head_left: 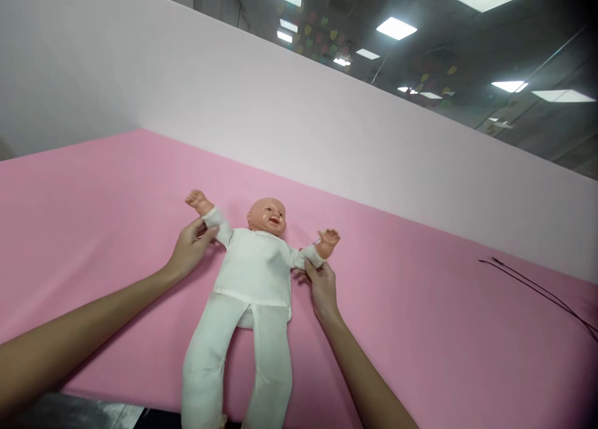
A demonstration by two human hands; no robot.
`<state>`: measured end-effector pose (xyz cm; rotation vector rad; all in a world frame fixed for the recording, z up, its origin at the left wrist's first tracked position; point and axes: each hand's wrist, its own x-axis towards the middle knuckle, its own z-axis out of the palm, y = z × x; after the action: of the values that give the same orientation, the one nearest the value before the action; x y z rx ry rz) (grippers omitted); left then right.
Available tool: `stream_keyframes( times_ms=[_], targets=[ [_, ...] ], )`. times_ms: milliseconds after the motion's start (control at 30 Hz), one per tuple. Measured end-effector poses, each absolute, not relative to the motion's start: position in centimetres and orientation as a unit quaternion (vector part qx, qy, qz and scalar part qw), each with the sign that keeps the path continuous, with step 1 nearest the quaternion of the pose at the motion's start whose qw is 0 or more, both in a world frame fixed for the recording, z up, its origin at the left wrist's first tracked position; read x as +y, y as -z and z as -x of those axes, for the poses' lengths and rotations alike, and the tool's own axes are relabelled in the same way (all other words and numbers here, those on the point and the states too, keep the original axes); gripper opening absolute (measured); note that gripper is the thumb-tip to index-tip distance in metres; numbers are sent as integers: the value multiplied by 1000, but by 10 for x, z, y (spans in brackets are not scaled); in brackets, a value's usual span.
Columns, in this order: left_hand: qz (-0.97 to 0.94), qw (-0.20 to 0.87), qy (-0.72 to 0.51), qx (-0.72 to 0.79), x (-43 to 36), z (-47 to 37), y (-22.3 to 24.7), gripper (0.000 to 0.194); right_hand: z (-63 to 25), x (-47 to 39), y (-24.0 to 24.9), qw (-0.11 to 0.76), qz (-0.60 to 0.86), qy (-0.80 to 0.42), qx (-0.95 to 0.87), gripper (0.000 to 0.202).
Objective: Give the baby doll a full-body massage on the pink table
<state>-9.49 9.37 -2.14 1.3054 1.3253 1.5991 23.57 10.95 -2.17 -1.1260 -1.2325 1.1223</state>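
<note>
Holding a baby doll (255, 261) by both white sleeves, one hand to each arm.
It lies face up on the pink-covered table (420, 329), lower legs reaching over the near edge. The left hand (192, 247) has thumb and fingers closed around one sleeve (221, 226); the right hand (323, 286) closes on the other sleeve (306, 255) just below the cuff, some fingertips hidden underneath. Uneven pulling could twist the torso, and a pinch catching mostly cloth could slip or drag the cuff along the forearm. With the legs past the edge, a tug nearer could slide the doll off. The dark cable (537, 287) lies well apart, an unlikely snag.
</note>
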Motion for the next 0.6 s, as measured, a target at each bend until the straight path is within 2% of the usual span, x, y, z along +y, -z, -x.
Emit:
stream_keyframes(
  times_ms=[100,167,300,367,467,533,600],
  targets=[
    [-402,399,-642,517,97,97,18,46,-239,113,20,559,477,-516,-440,48],
    [-413,396,-636,517,96,96,17,47,-241,113,19,557,479,-505,-452,48],
    [-560,282,-595,504,89,93,17,33,-240,107,18,517,448,-396,-612,25],
    [-667,206,-553,455,86,92,20,28,-240,104,20,480,397,-327,-711,38],
    [-789,121,-487,355,85,92,23,35,-239,101,22,426,343,-281,-789,56],
    [-808,102,-472,337,85,91,24,40,-238,100,22,420,347,-284,-789,58],
    [-785,122,-482,370,84,89,24,36,-237,101,22,438,372,-305,-760,54]
  ],
)
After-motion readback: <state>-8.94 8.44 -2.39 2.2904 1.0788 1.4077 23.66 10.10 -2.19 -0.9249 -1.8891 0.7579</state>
